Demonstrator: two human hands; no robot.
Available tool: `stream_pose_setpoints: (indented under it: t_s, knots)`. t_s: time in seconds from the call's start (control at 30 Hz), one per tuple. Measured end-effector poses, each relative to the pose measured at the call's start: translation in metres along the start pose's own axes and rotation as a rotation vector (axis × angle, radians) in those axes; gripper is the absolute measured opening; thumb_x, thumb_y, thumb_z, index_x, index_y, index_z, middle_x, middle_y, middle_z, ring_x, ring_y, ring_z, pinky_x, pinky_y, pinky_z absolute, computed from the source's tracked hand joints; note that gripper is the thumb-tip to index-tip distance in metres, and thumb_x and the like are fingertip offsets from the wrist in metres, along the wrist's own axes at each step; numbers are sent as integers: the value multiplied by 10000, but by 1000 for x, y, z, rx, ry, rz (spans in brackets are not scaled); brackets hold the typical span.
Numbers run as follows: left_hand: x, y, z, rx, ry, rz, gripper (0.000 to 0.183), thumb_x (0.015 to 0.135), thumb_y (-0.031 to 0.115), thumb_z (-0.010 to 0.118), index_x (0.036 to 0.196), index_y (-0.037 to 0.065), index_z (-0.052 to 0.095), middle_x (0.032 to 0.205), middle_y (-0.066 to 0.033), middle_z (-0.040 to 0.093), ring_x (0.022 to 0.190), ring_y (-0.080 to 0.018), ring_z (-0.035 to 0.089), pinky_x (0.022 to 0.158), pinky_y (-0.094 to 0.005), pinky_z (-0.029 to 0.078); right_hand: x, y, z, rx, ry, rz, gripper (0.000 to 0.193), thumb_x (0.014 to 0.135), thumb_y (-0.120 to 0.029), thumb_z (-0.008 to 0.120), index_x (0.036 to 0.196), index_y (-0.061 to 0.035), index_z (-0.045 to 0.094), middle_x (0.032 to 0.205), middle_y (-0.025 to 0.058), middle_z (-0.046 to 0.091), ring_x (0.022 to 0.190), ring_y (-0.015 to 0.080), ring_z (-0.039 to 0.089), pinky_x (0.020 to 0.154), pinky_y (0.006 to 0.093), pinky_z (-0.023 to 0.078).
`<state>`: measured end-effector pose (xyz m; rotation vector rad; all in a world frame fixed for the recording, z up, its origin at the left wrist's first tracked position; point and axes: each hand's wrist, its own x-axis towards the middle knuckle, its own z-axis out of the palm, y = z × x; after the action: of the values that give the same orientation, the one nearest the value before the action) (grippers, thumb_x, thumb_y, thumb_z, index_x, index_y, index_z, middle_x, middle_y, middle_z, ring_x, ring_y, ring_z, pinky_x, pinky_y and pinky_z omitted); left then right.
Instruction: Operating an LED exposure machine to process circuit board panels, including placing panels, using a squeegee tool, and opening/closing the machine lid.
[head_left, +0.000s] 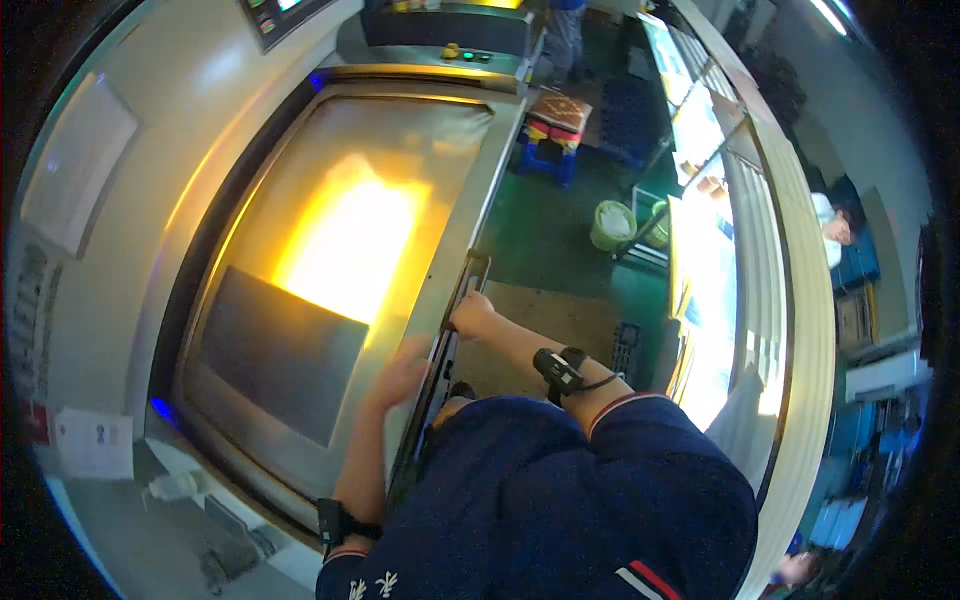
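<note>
One right hand (472,315), fingers apparently curled around the edge handle (479,264); one left hand (403,372), blurred, finger opening and hold impossible to judge. Best worked with even pressure, fingertips clear of pinch points. One framed bed (462,220), left of torso (560,500): grey, metal-rimmed, yellow-glared (355,240), dark rectangular patch (285,350) nearer.

Over the link I see a shiny framed bed (435,125) glaring yellow across its middle, with a dark grey rectangular sheet (285,350) toward its near end.
</note>
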<state>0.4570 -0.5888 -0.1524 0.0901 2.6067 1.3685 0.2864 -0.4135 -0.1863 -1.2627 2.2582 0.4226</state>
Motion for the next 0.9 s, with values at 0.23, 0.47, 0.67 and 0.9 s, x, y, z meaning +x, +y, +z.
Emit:
stream_pose_setpoints:
  t_s: [0.23, 0.47, 0.67, 0.9]
  knots:
    - [11, -113, -39, 425, 547, -979, 691, 986, 605, 312, 1561, 236, 209, 1646, -50, 86, 1438, -511, 153, 1063, -738, 201, 25, -2, 24, 10, 9, 12, 280, 754, -404, 711, 914, -179, 759, 974, 15, 726, 998, 192, 640, 896, 360, 403]
    - [42, -129, -21, 832, 516, -1193, 673, 978, 597, 349, 1562, 306, 185, 1647, -29, 79, 1439, -510, 154, 1034, -778, 180, -4, 33, 30, 150, 276, -169, 297, 829, -376, 672, 993, -136, 733, 1055, 43, 688, 1035, 261, 612, 983, 436, 379]
    - [31, -143, -21, 867, 603, -1158, 661, 975, 566, 383, 1550, 270, 245, 1632, -45, 166, 1427, -479, 231, 1029, -741, 237, 19, 129, 85, 1133, 113, 3, 297, 826, -280, 673, 1071, -116, 641, 1112, 131, 596, 1123, 322, 551, 943, 469, 457]
    - [21, -162, -17, 901, 616, -1070, 689, 975, 604, 312, 1543, 214, 294, 1617, -76, 230, 1413, -465, 275, 1013, -672, 282, 205, 192, 96, 298, 388, 34, 428, 894, -298, 579, 1293, -142, 583, 1347, 164, 533, 1364, 285, 383, 1114, 523, 311]
